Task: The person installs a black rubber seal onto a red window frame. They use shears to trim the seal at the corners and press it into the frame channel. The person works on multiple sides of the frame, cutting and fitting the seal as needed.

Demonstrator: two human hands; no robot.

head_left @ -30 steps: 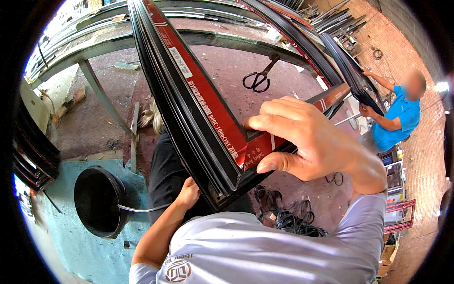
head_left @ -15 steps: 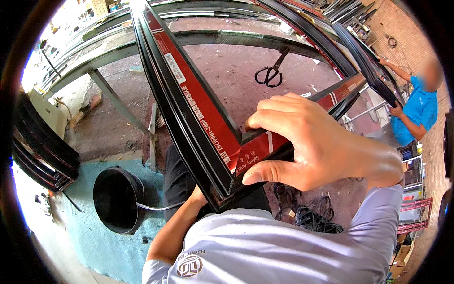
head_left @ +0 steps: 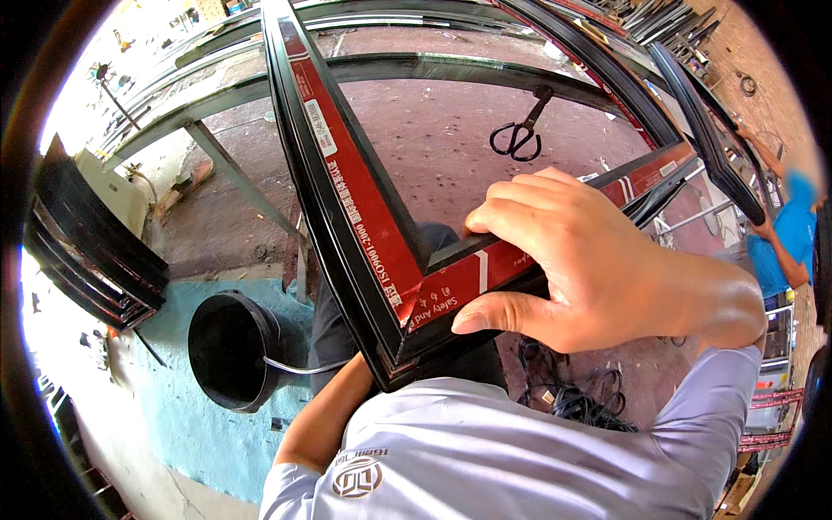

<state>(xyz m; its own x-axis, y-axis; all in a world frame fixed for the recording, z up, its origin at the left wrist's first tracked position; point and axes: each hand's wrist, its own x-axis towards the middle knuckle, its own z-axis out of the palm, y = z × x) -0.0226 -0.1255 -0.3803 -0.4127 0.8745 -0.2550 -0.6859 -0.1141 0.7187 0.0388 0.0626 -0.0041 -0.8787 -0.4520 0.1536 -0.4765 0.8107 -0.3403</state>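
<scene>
In the head view, the big frame (head_left: 362, 217) is tilted, with its near corner just before the person's pale shirt (head_left: 520, 442). The profiles are black and shiny, with grooves along the outer side; red film with white printing covers the upper face, and a white label (head_left: 320, 127) sits on the left bar. The right hand (head_left: 576, 269) grasps the near bar between thumb and bent fingers. The left hand is hidden behind the frame, so I cannot tell its state.
</scene>
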